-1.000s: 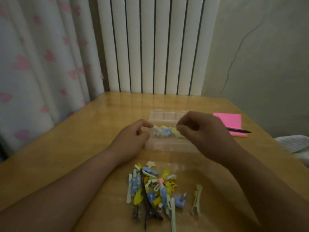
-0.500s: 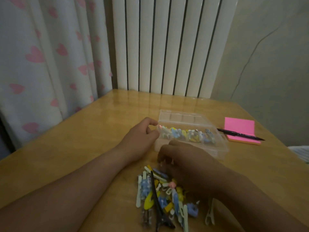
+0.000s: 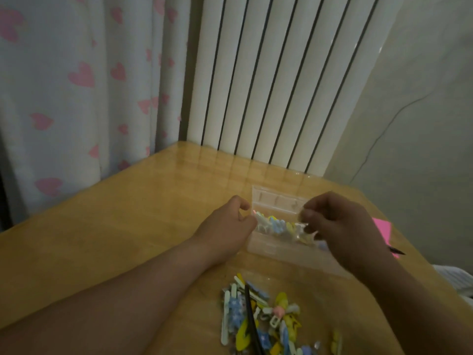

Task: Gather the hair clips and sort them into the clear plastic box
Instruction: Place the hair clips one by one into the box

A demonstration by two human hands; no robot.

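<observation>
The clear plastic box [image 3: 279, 248] lies open on the wooden table, its lid [image 3: 273, 201] flat behind it. A row of pale blue, yellow and white hair clips [image 3: 275, 226] fills its middle. My left hand [image 3: 227, 224] is at the box's left end, thumb and forefinger pinching the corner. My right hand [image 3: 343, 226] hovers over the right part of the box, fingertips closed on a small pale hair clip [image 3: 304, 228]. A pile of loose hair clips [image 3: 271, 321] lies nearer to me, with a long black clip [image 3: 252, 321] across it.
A pink sticky pad [image 3: 382, 230] and a black pen [image 3: 396, 250] lie right of the box, partly behind my right wrist. A white radiator [image 3: 268, 85] and a heart-print curtain [image 3: 76, 85] stand behind the table. Striped fabric [image 3: 455, 278] lies past the right edge.
My right hand has come up from the loose pile to above the right part of the box, fingertips now pinched. My left hand stays at the box's left end. The camera has tilted.
</observation>
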